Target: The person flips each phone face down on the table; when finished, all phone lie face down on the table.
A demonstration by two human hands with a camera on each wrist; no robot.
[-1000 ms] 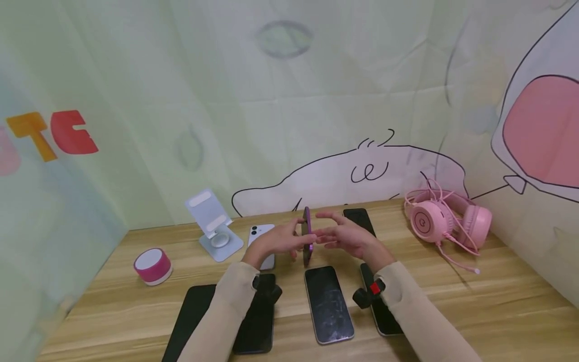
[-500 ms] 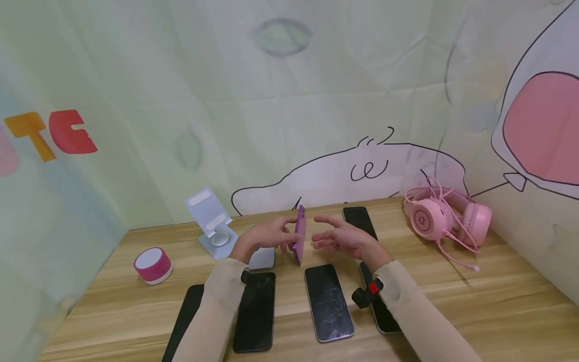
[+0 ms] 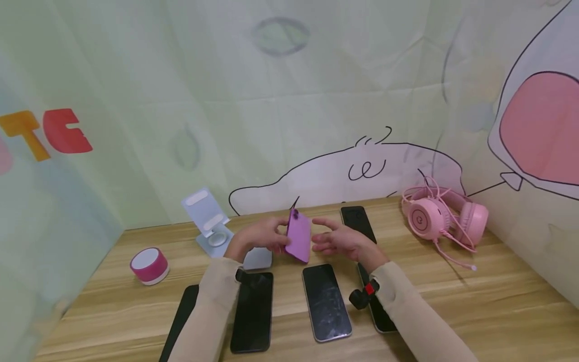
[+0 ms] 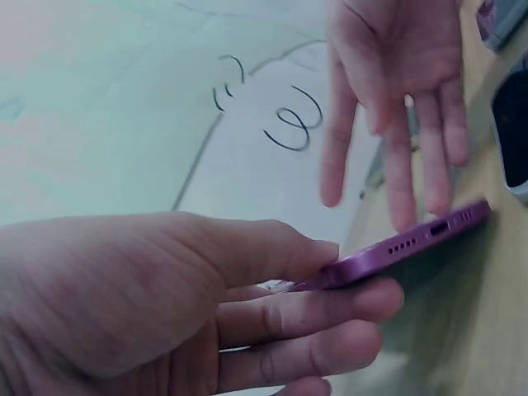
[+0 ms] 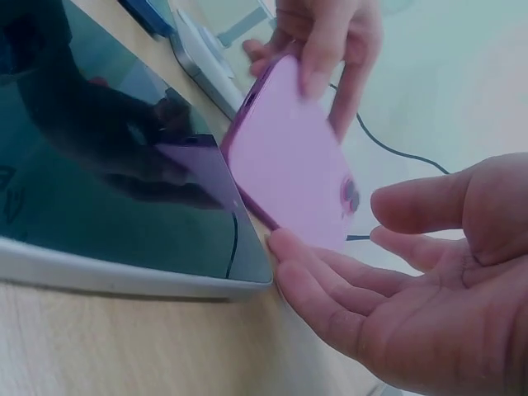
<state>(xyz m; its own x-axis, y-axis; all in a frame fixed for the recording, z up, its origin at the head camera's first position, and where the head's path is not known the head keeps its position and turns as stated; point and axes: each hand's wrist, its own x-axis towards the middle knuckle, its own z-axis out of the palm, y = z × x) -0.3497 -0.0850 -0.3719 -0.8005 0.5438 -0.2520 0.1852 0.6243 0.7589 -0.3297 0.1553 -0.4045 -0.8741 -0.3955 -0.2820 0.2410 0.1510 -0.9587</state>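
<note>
A purple smartphone (image 3: pixel 299 236) is held tilted on edge over the middle of the table. My left hand (image 3: pixel 260 236) pinches its left edge between thumb and fingers; in the left wrist view the phone's bottom edge (image 4: pixel 412 246) shows a charging port and speaker holes. The pink-purple back (image 5: pixel 289 157) with its camera faces my right hand in the right wrist view. Just right of the phone, my right hand (image 3: pixel 346 242) has its fingers spread and relaxed, fingertips near the phone's edge. A dark-screened phone (image 3: pixel 326 302) lies flat below both hands.
A light-coloured phone (image 3: pixel 259 258) lies partly under my left hand. More black phones lie beside it (image 3: pixel 252 312), under my right wrist (image 3: pixel 383 315) and behind (image 3: pixel 357 220). A pale blue stand (image 3: pixel 205 213), a magenta cylinder (image 3: pixel 150 266) and pink headphones (image 3: pixel 427 216) stand around.
The purple phone has gone from edge-on to showing its back, turning in my left hand, which has shifted slightly left. My right hand has come off the phone, its fingers staying spread.
</note>
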